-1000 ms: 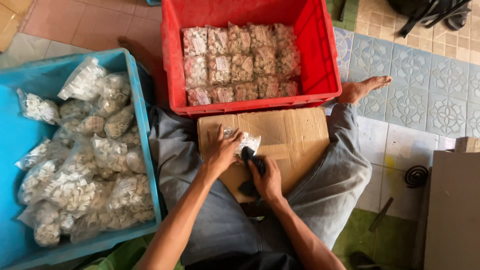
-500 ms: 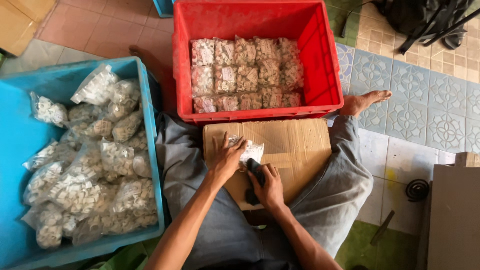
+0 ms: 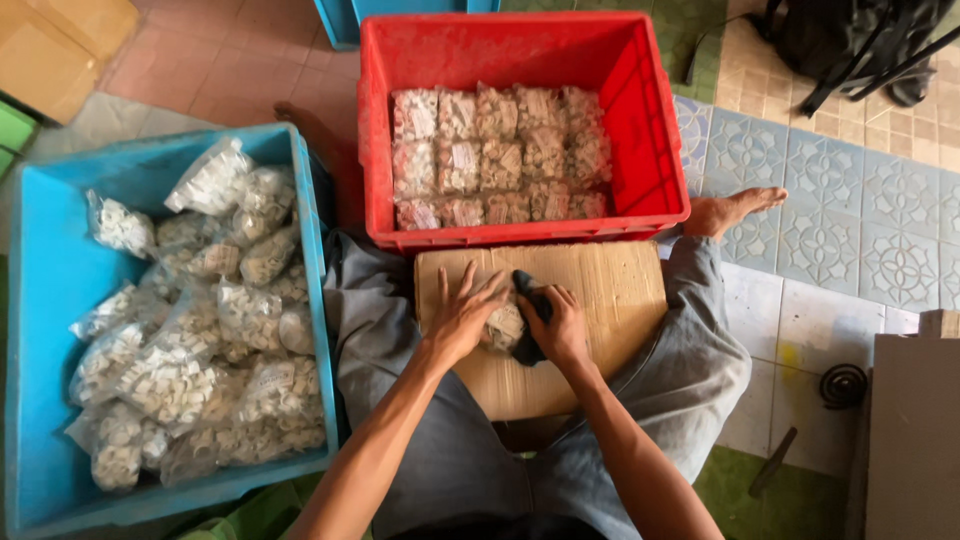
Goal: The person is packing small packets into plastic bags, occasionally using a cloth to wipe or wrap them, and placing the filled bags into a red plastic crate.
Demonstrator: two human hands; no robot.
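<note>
Both hands work together on the cardboard board (image 3: 590,300) that lies across the person's lap. The left hand (image 3: 462,312) is spread flat, fingers fanned, pressing down on a small clear plastic bag of pale pieces (image 3: 504,327). The right hand (image 3: 560,325) is curled around a dark tool (image 3: 527,300), whose kind I cannot make out, and holds it against the bag's right side.

A second ago the bag lay further toward the board's far left corner, and more of it showed, bright and crinkled, beyond the left fingers. Now the two hands have closed in: the bag sits near the middle of the board, mostly covered, with only a patch visible between the palms. The left fingers have gone from loosely resting to flattened. I judge that the bag is being squashed and held steady while the tool is applied to it.

The bag itself looks small, transparent and lumpy with off-white bits, like the loose, puffy bags heaped in the blue crate (image 3: 40,300) at the person's left. The red crate (image 3: 520,45), touching the board's far edge, holds similar packs (image 3: 500,150), but flat and squared, laid in tidy rows. The bag under the hands looks somewhere between the two.
</note>
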